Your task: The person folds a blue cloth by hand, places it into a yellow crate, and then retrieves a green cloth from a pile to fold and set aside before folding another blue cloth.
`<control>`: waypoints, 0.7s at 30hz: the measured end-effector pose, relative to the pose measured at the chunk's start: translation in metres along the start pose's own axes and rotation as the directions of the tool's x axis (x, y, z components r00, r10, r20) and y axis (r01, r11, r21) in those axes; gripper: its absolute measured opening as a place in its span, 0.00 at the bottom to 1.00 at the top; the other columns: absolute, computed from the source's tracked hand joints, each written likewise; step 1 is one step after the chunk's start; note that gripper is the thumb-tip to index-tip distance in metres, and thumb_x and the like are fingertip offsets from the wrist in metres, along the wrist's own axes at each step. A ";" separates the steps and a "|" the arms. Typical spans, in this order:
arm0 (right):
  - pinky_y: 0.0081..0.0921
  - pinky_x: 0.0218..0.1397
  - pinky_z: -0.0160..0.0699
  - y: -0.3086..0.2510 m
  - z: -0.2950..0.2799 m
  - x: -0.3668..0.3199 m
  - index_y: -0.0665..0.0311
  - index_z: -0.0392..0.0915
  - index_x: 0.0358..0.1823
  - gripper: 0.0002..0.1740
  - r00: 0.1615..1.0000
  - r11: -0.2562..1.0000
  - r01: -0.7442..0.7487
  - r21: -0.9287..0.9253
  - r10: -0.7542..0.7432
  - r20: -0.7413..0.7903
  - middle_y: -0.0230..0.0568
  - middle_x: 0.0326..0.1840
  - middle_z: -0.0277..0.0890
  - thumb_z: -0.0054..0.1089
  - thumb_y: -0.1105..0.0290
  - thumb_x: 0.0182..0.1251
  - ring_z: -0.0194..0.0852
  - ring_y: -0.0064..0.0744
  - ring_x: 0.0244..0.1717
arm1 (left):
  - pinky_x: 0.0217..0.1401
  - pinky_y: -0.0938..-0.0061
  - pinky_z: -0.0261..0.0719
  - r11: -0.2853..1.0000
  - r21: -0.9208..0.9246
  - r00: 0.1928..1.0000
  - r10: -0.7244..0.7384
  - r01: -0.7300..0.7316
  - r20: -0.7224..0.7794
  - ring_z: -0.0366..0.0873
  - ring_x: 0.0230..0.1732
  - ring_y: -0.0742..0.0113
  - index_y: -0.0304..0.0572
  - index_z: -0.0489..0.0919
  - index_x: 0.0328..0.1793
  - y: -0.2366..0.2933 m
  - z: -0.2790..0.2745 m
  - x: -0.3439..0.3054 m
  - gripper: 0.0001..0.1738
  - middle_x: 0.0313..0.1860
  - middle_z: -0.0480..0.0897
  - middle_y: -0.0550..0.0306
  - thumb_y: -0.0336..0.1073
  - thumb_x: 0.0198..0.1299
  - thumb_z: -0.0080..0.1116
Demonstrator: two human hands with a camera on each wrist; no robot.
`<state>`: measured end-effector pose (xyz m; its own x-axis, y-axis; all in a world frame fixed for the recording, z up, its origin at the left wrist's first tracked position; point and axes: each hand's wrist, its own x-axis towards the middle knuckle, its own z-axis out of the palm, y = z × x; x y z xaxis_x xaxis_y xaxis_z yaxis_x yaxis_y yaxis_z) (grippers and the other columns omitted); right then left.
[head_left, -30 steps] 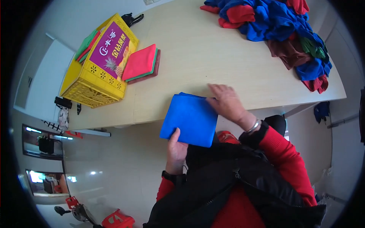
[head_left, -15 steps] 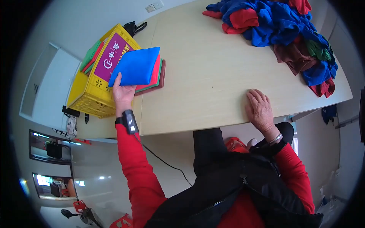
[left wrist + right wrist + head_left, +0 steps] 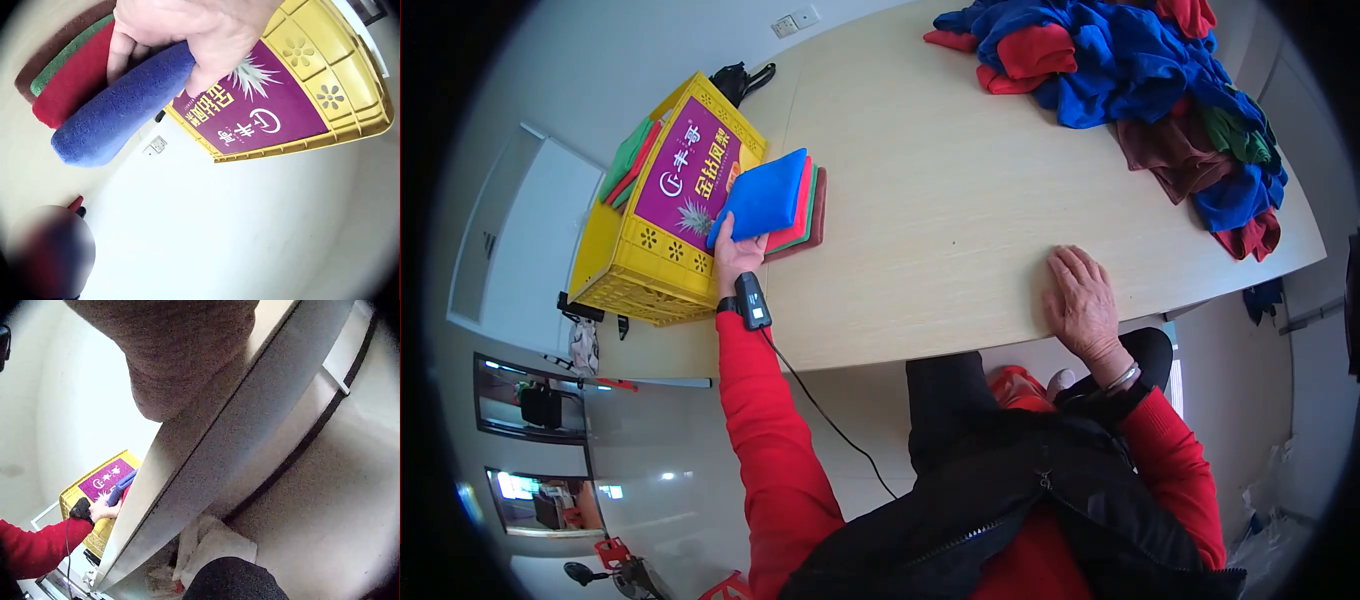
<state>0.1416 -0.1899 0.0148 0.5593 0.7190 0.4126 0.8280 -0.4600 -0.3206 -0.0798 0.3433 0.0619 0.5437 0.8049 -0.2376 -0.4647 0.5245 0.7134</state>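
Blue fleecy square (image 3: pixel 762 195) has lowered onto folded stack (image 3: pixel 808 212), left hand (image 3: pixel 738 256) gripping

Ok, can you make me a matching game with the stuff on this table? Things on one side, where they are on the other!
Things:
1. blue folded cloth
2. right hand
3. yellow crate
4. heap of loose cloths

Places:
A. far right end of the table
B. flat on the table, near its front edge
C. held by the left hand, over the folded stack
D. left end of the table, purple label on it

Pairs: 1-C, 2-B, 3-D, 4-A
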 end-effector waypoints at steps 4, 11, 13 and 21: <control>0.45 0.77 0.62 0.002 0.006 -0.002 0.69 0.74 0.64 0.28 0.999 0.999 0.018 0.037 -0.016 -0.043 0.52 0.69 0.72 0.61 0.66 0.62 0.65 0.53 0.73 | 0.77 0.50 0.68 1.000 -0.016 0.999 -0.006 0.005 -0.050 0.73 0.71 0.49 0.39 0.73 0.70 0.003 -0.003 -0.005 0.27 0.69 0.79 0.48 0.41 0.69 0.64; 0.44 0.77 0.62 0.012 0.000 -0.009 0.70 0.74 0.61 0.25 0.999 0.998 0.017 0.060 -0.015 -0.040 0.54 0.70 0.69 0.61 0.65 0.64 0.62 0.52 0.75 | 0.78 0.52 0.68 0.994 -0.079 0.989 -0.079 0.070 -0.125 0.66 0.74 0.48 0.29 0.67 0.70 0.025 -0.060 0.001 0.34 0.70 0.70 0.43 0.43 0.65 0.65; 0.44 0.77 0.62 0.014 0.001 -0.011 0.69 0.76 0.59 0.24 0.998 0.998 0.015 0.069 -0.011 -0.055 0.51 0.69 0.70 0.61 0.64 0.64 0.63 0.51 0.74 | 0.76 0.54 0.71 0.999 -0.046 0.982 -0.029 0.021 -0.187 0.69 0.71 0.50 0.31 0.67 0.69 0.012 -0.067 -0.015 0.36 0.69 0.71 0.45 0.45 0.63 0.68; 0.42 0.45 0.83 0.122 -0.044 0.036 0.55 0.86 0.40 0.09 0.969 0.943 -0.176 0.282 0.216 -0.118 0.45 0.36 0.84 0.60 0.63 0.65 0.84 0.50 0.40 | 0.41 0.75 0.77 0.776 0.568 0.954 0.144 -0.273 0.261 0.77 0.35 0.75 0.40 0.80 0.46 -0.155 0.024 -0.168 0.09 0.39 0.81 0.61 0.38 0.71 0.60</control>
<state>0.2643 -0.2432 0.0276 0.7256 0.5360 0.4315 0.6713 -0.4136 -0.6151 -0.0821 0.1206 0.0073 0.6346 0.7713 0.0481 -0.1120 0.0302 0.9932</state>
